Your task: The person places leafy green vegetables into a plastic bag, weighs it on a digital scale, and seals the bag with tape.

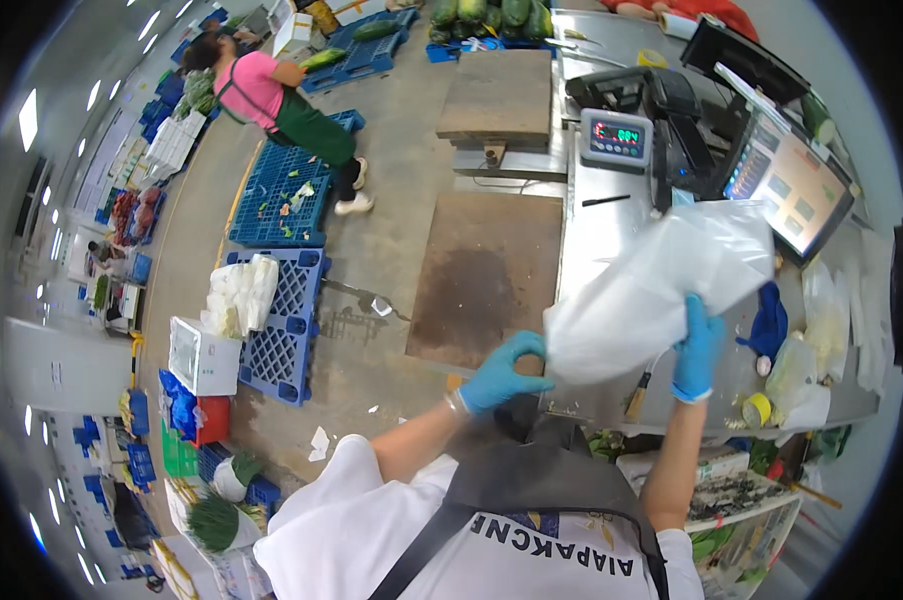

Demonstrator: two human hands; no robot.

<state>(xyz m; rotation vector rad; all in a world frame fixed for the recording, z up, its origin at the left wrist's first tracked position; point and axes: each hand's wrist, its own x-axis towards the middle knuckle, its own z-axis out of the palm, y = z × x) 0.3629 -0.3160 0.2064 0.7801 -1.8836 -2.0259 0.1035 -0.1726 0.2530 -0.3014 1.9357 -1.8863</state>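
A white translucent plastic bag [631,292] hangs in the air over the steel counter [597,199], slightly blurred. Its right part is gripped by my right hand [697,349], in a blue disposable glove, with the thumb raised against the plastic. My left hand [504,373], gloved the same way, is at the left edge of the bag. Its finger and thumb curve apart with a gap between them, and their tips reach the bag's edge; whether they pinch it is hard to tell. Below the bag, a knife [639,394] with a wooden handle lies near the counter's front edge.
Beside the counter are a brown-topped platform [489,277], a scale display [616,139] and a touchscreen [789,187]. A blue cloth [766,322] and yellow tape roll [757,410] lie right. A person [271,97] in a green apron stands by blue pallets [279,195].
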